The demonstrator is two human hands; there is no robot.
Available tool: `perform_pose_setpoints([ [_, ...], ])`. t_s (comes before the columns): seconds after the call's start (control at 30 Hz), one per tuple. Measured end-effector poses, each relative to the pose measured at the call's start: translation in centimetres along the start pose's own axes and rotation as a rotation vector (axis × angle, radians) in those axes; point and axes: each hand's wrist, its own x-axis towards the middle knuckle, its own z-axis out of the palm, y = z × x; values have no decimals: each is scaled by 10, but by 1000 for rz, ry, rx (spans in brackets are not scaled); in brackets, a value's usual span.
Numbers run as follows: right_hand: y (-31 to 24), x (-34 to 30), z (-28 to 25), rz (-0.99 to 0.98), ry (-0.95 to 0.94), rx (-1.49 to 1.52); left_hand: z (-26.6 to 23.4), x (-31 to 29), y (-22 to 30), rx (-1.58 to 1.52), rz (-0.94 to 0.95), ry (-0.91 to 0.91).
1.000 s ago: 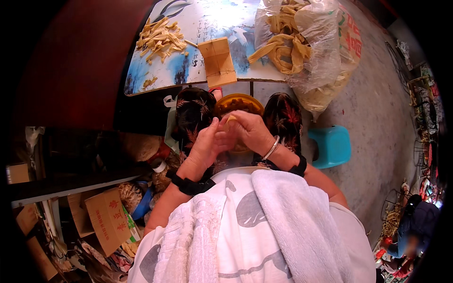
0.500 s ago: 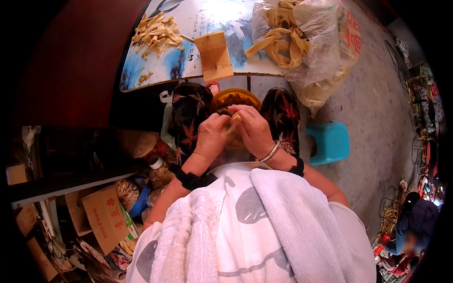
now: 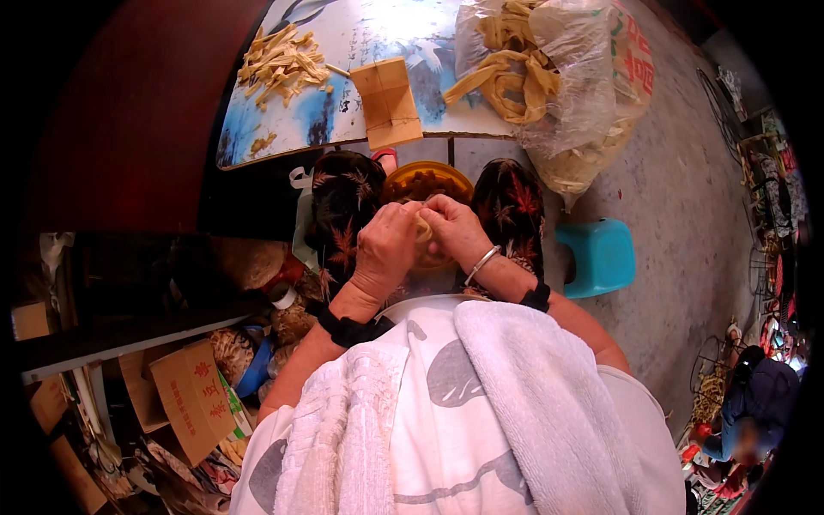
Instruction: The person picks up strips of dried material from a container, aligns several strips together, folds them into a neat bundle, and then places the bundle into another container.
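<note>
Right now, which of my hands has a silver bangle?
Your right hand wears the silver bangle; your left hand has none, just a black band further back.

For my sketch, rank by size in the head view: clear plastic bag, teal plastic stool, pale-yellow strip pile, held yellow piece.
1. Clear plastic bag
2. Teal plastic stool and pale-yellow strip pile: too alike to rank
3. Held yellow piece, partly hidden

Table: white top with blue painted patches (image 3: 287, 129) | far left: loose heap of pale tan strips (image 3: 285, 64) | centre, near edge: creased tan board (image 3: 386, 103) (cardboard-like) | right: clear plastic bag (image 3: 588, 86), longer tan strips (image 3: 515, 94) at its mouth, bulk sagging past the corner | grey floor (image 3: 669, 206): turquoise stool (image 3: 605, 257)
</note>
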Motion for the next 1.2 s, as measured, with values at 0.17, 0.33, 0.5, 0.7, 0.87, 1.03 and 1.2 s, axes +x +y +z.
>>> perform_pose_setpoints([
  [0.17, 7, -1, 3, -4, 58, 180, 4, -5, -3, -47, -67, 0],
  [0.33, -8, -7, 0, -271, 20, -174, 1, -5, -1, -31, -106, 14],
  [0.5, -1, -5, -2, -378, -130, -121, 0, -3, -1, -32, -150, 42],
  [0.7, 2, -3, -4, 121, -281, 486, -5, -1, 3, -151, -179, -10],
  [0.87, -8, -11, -6, 253, -410, 723, -2, -5, -2, -108, -326, 20],
  [1.03, 4, -4, -6, 68, -267, 486, 1, -13, -8, -391, -541, -34],
  [1.2, -12, -12, 0, -194, -209, 111, 4, -11, -2, -552, -592, 12],
])
